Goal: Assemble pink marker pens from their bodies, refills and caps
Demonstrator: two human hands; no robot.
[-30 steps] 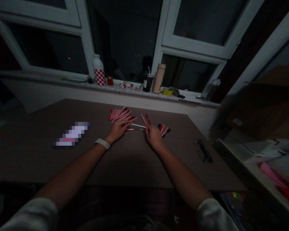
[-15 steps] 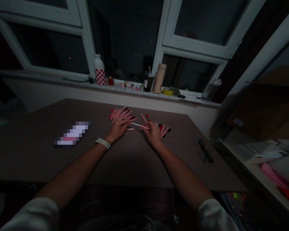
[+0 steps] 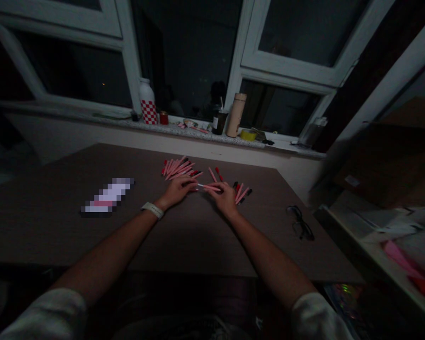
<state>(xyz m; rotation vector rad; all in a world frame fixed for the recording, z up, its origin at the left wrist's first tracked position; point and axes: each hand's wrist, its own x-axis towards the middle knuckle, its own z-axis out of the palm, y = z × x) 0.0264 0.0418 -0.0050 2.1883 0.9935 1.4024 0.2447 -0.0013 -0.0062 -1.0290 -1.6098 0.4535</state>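
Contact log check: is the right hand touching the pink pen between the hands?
Touching: head view shows the right hand holding the pink pen by one end, no gap between.

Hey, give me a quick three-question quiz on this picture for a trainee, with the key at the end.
1. True or false: a slim pink-and-white stick reaches from the fingers of the bare left hand to those of the bare right hand.
2. Which wrist wears the narrow pale wristband? A) right B) left C) neither
3. Fill in the blank: the white bottle with a red-checked lower half stands on the speckled grey ____.

Key: 1. True. 2. B. 3. Windowsill.
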